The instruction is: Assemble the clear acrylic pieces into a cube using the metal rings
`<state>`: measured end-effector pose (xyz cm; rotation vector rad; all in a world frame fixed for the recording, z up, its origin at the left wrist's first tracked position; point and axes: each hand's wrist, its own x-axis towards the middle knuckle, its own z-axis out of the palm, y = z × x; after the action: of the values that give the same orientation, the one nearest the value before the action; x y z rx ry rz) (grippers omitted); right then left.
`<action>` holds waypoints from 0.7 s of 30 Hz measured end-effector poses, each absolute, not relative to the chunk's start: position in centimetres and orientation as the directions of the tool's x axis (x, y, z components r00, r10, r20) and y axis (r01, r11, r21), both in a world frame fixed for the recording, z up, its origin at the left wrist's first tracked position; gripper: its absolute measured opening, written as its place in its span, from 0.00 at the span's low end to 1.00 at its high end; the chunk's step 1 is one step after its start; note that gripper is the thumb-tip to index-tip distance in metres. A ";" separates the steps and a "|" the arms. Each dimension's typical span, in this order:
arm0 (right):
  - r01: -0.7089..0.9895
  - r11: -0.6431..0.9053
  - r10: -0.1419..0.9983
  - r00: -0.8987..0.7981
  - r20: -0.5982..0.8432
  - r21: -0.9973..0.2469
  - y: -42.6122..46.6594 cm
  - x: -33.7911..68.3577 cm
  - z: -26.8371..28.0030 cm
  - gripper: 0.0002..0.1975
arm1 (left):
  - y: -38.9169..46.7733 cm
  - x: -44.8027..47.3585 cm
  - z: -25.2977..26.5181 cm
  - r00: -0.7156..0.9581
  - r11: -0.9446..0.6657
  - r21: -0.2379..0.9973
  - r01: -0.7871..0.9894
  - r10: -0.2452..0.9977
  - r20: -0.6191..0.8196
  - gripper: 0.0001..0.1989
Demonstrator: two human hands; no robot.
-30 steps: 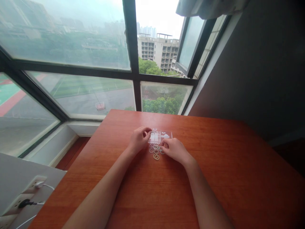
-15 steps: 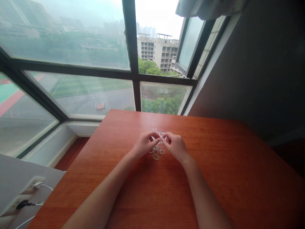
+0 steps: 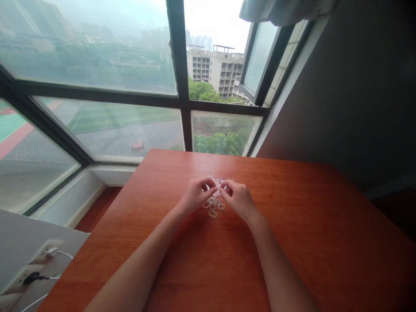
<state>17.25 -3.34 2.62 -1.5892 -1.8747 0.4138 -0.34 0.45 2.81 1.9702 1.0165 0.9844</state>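
Both hands meet over the reddish-brown wooden surface [image 3: 292, 242]; left hand [image 3: 194, 196] and right hand [image 3: 238, 198] pinch something tiny between curled fingertips, can't tell what; small metal rings [image 3: 213, 207] lie scattered just below; probably best worked low, with a light grip.

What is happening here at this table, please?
A person sits at a wooden table by a window. The left hand and the right hand meet fingertip to fingertip over a small clear plastic packet, pinching something too small to identify. Just below the hands, a little pile of small metal rings lies loose on the table.
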 end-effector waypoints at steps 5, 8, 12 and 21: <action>0.772 0.215 0.974 -0.127 0.187 -0.598 -3.2 17.3 2.2 0.05 | 1.0 -0.9 2.3 0.381 -0.461 0.802 0.379 0.868 0.319 0.06; 0.792 0.211 0.977 -0.182 0.108 -0.573 -3.3 17.2 2.0 0.05 | 1.6 -1.5 1.7 0.339 -0.468 0.780 0.416 0.875 0.345 0.07; 0.812 0.200 0.976 -0.214 0.039 -0.548 -3.6 16.9 2.1 0.05 | 2.2 -1.9 1.3 0.289 -0.442 0.775 0.452 0.894 0.342 0.07; 0.850 0.150 0.982 -0.186 -0.021 -0.505 -3.7 16.5 2.0 0.05 | 2.6 -2.0 0.8 0.263 -0.433 0.752 0.497 0.901 0.345 0.05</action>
<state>16.55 -3.73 2.02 -1.7660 -2.1189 0.5948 -2.03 2.58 0.75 2.0355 1.2610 1.0573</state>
